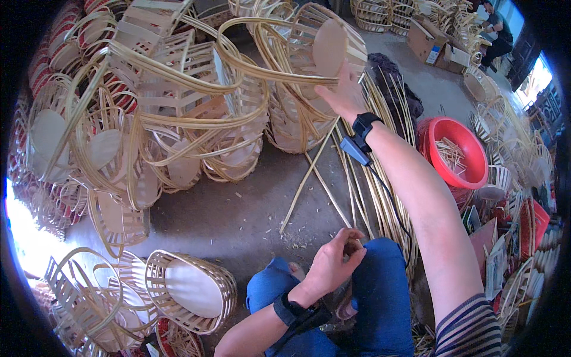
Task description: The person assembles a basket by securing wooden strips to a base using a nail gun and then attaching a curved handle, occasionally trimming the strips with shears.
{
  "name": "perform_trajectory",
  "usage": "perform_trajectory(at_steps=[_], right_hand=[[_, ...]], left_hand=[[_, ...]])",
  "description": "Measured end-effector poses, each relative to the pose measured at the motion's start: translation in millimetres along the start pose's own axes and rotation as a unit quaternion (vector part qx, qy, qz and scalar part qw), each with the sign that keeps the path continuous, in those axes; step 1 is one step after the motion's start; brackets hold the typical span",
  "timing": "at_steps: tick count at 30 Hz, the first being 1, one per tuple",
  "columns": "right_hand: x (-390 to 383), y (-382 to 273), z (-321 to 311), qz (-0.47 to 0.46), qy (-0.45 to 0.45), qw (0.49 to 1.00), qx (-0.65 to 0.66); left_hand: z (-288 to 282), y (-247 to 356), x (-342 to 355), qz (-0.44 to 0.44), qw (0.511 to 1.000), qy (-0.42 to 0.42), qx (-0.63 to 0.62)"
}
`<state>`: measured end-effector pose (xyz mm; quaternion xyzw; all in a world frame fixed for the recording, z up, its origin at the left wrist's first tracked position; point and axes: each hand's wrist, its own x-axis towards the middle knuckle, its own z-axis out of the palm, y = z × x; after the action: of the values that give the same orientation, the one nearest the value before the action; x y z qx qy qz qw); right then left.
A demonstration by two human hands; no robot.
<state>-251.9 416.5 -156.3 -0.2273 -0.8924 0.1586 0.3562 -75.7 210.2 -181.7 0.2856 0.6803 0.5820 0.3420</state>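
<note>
My right hand reaches far forward to a woven basket with an oval wooden base. The basket lies tilted on top of a pile of handled baskets. My thumb and forefinger are stretched apart at its near rim; the other fingers are partly hidden. Close to my knees is my left hand, its fingers loosely curled toward the thumb, and I see nothing in them. Long pale cane strips lie on the floor between the pile and my right knee.
Handled baskets are heaped at the left and ahead. An oval basket stands near my left knee. A red basin with short sticks is at the right. Beyond are cardboard boxes and another person. A cable hangs from my right wrist device.
</note>
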Motion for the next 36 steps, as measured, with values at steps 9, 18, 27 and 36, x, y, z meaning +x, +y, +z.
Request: perform_trajectory(at_steps=[9, 18, 27, 36], right_hand=[[-1, 25, -16, -0.037, -0.161, 0.974, 0.158], [-106, 154, -130, 0.327, -0.454, 0.821, 0.112], [-359, 246, -153, 0.554, -0.281, 0.782, 0.058], [-354, 214, -88, 0.152, -0.335, 0.93, -0.009]], left_hand=[[7, 10, 0, -0.024, 0.998, -0.054, 0.037], [-19, 22, -4, -0.116, 0.993, -0.037, -0.004], [-26, 39, -9, -0.165, 0.984, -0.056, 0.025], [-31, 41, -5, -0.197, 0.979, -0.024, 0.047]])
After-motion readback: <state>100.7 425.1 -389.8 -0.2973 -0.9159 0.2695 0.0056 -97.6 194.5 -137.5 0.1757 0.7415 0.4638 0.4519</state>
